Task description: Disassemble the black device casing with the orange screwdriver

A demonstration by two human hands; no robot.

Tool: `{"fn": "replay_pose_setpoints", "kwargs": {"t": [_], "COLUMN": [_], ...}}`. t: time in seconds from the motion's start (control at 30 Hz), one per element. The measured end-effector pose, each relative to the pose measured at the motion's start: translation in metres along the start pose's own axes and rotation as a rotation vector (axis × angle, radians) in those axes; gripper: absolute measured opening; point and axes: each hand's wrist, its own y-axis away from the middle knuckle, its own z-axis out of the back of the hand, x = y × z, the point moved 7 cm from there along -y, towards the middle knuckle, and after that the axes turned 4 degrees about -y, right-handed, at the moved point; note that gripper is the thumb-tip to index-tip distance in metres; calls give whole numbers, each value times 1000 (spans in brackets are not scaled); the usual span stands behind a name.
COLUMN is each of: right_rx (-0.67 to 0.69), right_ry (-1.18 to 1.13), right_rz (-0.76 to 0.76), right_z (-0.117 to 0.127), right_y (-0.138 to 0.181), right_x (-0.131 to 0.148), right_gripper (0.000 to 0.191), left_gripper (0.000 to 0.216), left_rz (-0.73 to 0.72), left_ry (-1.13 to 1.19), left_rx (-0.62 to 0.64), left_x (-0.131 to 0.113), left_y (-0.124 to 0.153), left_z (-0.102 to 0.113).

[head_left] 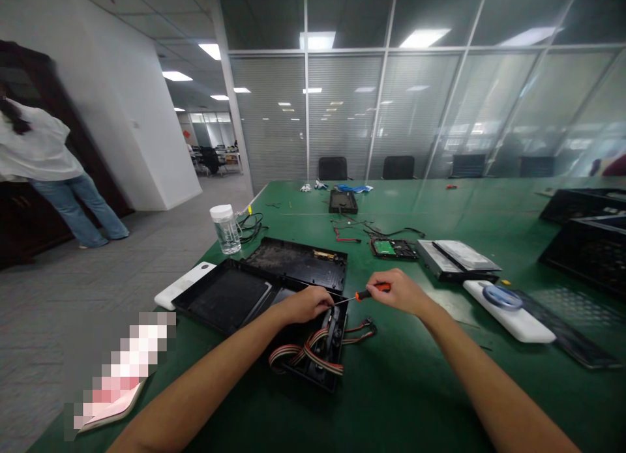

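Note:
My right hand (pixel 398 290) is closed around the orange handle of a small screwdriver (pixel 364 294), whose thin shaft points left toward my left hand. My left hand (pixel 308 303) is curled, fingers pinched at the screwdriver's tip, resting on the edge of an open black plastic case (pixel 229 296). Striped ribbon cables (pixel 308 355) spill from the case's near corner onto the green table (pixel 401 388). A second black case half (pixel 298 261) lies just behind.
A clear plastic jar (pixel 225 228) stands at the table's left edge beside a white panel (pixel 183 285). A green circuit board (pixel 391 248), a grey drive (pixel 457 257), another white panel (pixel 508 313) and black trays (pixel 587 244) lie to the right. A person (pixel 44 173) stands far left.

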Motion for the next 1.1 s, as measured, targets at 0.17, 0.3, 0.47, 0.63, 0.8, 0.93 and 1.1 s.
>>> {"fn": "replay_pose_setpoints", "kwargs": {"t": [0.17, 0.3, 0.47, 0.63, 0.8, 0.93, 1.1], "right_rx": [8, 19, -3, 23, 20, 102, 100], "right_ry": [198, 411, 482, 411, 520, 461, 570], "right_rz": [25, 10, -1, 65, -128, -79, -295], "right_z": [7, 11, 7, 2, 9, 5, 14], "right_y": [-4, -27, -61, -63, -54, -54, -53], "right_x": [23, 62, 95, 100, 91, 96, 81], "right_gripper": [20, 30, 21, 30, 47, 33, 50], "left_gripper": [17, 16, 15, 15, 16, 14, 15], "left_rz": [-6, -13, 19, 25, 17, 25, 54], "left_ry": [0, -8, 6, 17, 8, 6, -20], "left_rx": [8, 15, 8, -12, -26, -24, -7], "left_x": [-1, -3, -1, 1, 1, 1, 0], "left_y": [-1, -2, 0, 0, -1, -1, 0], "left_z": [1, 2, 2, 0, 0, 0, 1]}}
